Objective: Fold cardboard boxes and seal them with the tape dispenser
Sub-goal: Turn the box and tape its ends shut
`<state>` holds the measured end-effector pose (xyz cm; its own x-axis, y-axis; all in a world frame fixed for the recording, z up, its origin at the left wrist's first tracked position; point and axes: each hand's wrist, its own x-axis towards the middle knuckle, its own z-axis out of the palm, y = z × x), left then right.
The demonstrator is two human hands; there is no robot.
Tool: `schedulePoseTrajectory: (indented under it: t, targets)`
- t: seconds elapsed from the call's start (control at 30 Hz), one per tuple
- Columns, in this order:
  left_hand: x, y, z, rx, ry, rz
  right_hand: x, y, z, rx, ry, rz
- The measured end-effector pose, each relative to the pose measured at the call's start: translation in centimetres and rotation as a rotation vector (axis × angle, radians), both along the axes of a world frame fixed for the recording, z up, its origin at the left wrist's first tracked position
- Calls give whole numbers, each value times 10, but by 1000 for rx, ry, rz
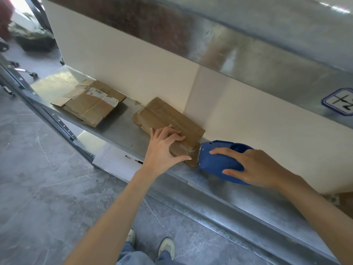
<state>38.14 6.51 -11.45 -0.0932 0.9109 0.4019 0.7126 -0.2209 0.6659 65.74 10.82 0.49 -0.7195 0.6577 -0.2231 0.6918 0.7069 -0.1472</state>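
The fingers (172,133) of the left hand (164,148) are bent over the top of the box (168,119) at its near end, and the thumb lies along the front edge below them. The corner is pinched between them, I would say to stop the box sliding while the tape is pulled. The fingers (219,153) of the right hand (254,169) wrap the blue tape dispenser (215,159), with the index finger stretched forward along its body and the thumb under its lower side. That is a firm grip which steers the mouth of the tool. The mouth sits right against the end of the box, where a glossy strip of tape (193,152) runs down the end face. This looks like the last part of a sealing pass, with the tape turned over the edge and not yet cut.

The box is closed and lies on the metal shelf (122,131), its far side close against the white back panel (133,64), which probably braces it against the pull. Well apart to the left on the same shelf lies a piece of flattened cardboard (89,102) with a printed label, unfolded and likely next in turn. An upper shelf (267,44) hangs over the work, so both arms reach in from below and in front.
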Motion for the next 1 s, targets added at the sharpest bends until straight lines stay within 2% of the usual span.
schedulePoseTrajectory:
  t: [0.13,0.3,0.6,0.8,1.0]
  targets:
    - [21,0,-1,30,71,80,-4,0,1,47,-11,37]
    - [32,0,3,-27,92,140,-3,-1,8,68,-22,48]
    - [-28,-44,5,-16,-80,-118,-47,-25,19,-24,-10,193]
    - [-32,-50,0,-18,-137,-97,-69,-22,9,10,-36,246]
    - [-35,-48,-4,-18,-158,-100,-59,-12,10,-94,-7,208]
